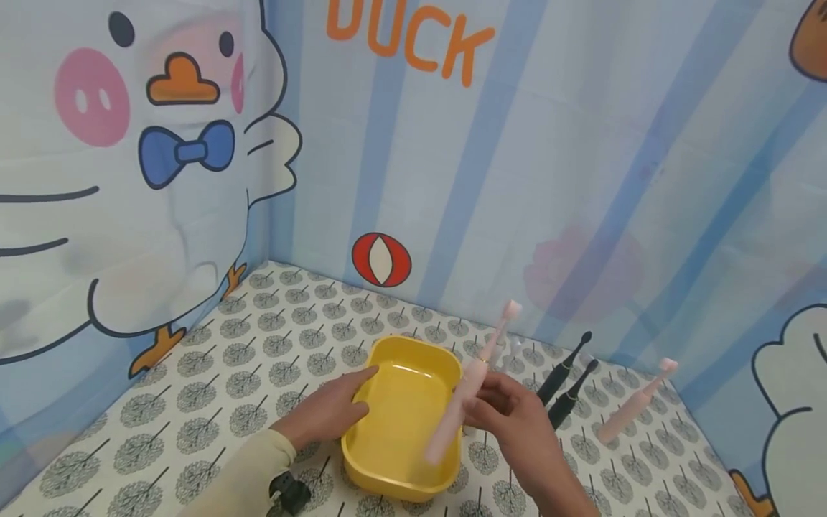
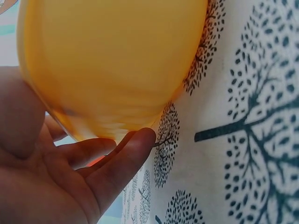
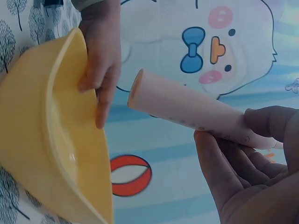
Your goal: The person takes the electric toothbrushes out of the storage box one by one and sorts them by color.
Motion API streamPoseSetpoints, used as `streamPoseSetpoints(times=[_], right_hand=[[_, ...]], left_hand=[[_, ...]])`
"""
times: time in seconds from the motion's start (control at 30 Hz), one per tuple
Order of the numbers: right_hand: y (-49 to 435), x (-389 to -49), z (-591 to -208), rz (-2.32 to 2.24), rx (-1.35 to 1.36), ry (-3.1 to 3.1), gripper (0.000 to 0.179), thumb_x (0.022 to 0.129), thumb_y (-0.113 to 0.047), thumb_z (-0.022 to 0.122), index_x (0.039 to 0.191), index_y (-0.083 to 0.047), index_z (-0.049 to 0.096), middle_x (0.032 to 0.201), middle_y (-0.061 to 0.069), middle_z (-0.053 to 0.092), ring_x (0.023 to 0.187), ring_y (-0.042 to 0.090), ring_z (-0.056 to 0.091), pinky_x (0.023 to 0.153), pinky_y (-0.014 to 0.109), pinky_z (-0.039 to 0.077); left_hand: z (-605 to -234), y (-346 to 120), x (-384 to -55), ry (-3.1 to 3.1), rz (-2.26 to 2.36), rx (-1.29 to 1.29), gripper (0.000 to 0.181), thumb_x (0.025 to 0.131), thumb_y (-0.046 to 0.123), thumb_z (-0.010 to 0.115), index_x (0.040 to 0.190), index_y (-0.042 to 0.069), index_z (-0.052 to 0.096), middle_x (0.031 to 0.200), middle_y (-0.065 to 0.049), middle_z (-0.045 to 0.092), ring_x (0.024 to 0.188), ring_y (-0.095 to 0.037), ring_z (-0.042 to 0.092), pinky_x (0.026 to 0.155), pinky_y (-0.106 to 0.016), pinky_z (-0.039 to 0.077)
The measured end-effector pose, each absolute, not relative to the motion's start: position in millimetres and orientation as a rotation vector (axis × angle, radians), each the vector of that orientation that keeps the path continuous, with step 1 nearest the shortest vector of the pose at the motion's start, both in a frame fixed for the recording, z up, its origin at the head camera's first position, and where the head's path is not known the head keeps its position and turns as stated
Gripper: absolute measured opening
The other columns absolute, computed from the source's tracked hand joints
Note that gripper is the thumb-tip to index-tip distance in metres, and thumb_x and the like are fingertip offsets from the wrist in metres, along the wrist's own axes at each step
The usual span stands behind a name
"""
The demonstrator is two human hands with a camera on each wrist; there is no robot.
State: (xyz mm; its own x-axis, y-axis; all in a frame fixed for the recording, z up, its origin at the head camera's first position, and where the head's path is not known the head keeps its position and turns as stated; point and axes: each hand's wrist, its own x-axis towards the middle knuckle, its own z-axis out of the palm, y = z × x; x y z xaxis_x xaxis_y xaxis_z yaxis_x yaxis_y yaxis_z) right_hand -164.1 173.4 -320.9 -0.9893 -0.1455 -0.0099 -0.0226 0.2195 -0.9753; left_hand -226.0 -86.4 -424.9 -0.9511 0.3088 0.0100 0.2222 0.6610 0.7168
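A pink electric toothbrush (image 1: pixel 456 409) is pinched between the thumb and fingers of my right hand (image 1: pixel 517 424), tilted over the right side of a yellow basin (image 1: pixel 388 485). Its brush head points up and away. In the right wrist view the base of the handle (image 3: pixel 163 95) faces the basin. My left hand (image 1: pixel 332 406) holds the basin's left rim; thumb and index finger lie over the edge, while other fingers (image 2: pixel 119 158) touch the outer wall in the left wrist view. The basin stands upright on the cloth, its visible floor bare.
Right of my right hand lie two black electric toothbrushes (image 1: pixel 561 377) and another pink toothbrush (image 1: pixel 629 416). A pale, partly hidden item (image 1: pixel 510 353) shows behind the held toothbrush. The tree-print cloth (image 1: pixel 245 424) meets a duck-print curtain (image 1: pixel 581 179) at the back.
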Motion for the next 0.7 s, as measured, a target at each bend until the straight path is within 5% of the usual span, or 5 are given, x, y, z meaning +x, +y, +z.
streamPoseSetpoints(times=[0.4, 0.7], right_hand=[[227, -136, -323, -1.834, 0.071, 2.615, 0.046, 0.084, -0.022, 0.067, 0.125, -0.007, 0.052, 0.11, 0.011, 0.061, 0.094, 0.019, 0.061, 0.08, 0.033, 0.051], [358, -183, -431, -1.919, 0.152, 2.642, 0.056, 0.083, -0.034, 0.067, 0.133, -0.018, 0.047, 0.12, 0.008, 0.055, 0.102, 0.018, 0.059, 0.081, 0.042, 0.051]], left_hand=[[-422, -88, -224, 2.748, 1.205, 0.433, 0.061, 0.088, 0.018, 0.051, 0.145, 0.016, 0.031, 0.142, -0.005, 0.038, 0.123, -0.021, 0.04, 0.099, -0.042, 0.036], [-422, -89, -225, 2.734, 1.2, 0.427, 0.06, 0.089, 0.017, 0.051, 0.145, 0.016, 0.031, 0.142, -0.006, 0.038, 0.121, -0.021, 0.043, 0.096, -0.041, 0.038]])
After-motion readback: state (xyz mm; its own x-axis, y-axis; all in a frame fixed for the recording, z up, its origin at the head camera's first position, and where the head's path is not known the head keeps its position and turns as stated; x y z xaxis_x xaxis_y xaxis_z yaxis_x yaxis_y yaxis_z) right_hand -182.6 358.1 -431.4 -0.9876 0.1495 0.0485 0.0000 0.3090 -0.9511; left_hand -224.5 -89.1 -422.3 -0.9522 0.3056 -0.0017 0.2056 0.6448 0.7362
